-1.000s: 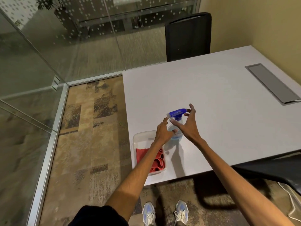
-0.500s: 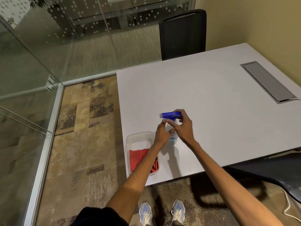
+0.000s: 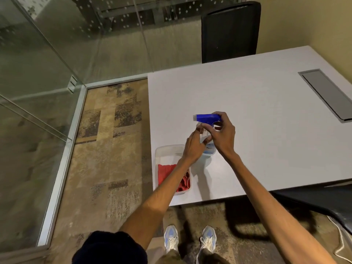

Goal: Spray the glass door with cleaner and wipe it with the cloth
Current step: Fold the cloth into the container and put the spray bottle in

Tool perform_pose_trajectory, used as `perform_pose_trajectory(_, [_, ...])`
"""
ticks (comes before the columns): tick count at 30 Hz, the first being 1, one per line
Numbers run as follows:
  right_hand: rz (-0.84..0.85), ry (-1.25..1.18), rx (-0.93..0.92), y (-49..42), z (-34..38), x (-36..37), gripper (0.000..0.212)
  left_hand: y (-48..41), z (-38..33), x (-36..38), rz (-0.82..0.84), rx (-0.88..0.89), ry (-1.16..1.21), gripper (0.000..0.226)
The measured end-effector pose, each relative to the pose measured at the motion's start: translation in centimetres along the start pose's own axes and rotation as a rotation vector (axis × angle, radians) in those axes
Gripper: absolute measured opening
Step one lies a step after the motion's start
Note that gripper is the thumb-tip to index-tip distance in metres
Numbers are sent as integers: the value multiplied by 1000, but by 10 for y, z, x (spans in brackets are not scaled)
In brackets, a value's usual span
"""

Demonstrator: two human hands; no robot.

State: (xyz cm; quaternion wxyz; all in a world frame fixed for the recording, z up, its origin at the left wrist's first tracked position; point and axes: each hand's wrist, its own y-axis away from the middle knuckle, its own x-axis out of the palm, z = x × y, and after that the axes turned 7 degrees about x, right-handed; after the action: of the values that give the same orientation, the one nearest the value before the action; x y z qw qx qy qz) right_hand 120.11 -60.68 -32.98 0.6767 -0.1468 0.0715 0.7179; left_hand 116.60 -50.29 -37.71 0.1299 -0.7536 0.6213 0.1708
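My right hand (image 3: 222, 136) grasps the spray bottle (image 3: 206, 117) round its blue head. The left hand (image 3: 194, 147) touches the neck; whether it clasps, I cannot tell. The glass door (image 3: 28, 130) is at the left. The spray bottle stands on the table (image 3: 247, 96), just beside the tub (image 3: 167, 149) with the cloth (image 3: 166, 171). I judge it light and slippery, best held at the neck.

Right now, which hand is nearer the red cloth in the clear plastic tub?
Left. Left hand is at the tub's far corner, beyond the red cloth; right hand grips the blue-headed spray bottle farther right.
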Motion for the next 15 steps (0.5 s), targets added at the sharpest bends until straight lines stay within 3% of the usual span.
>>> perform_pose_trajectory(7, [64,11,-131,0,38,17,43,3,-4,-43,-220,87,0,37])
perform_pose_trajectory(15, [160,-47,-197,6,70,45,47,17,6,-93,-299,141,-38,37])
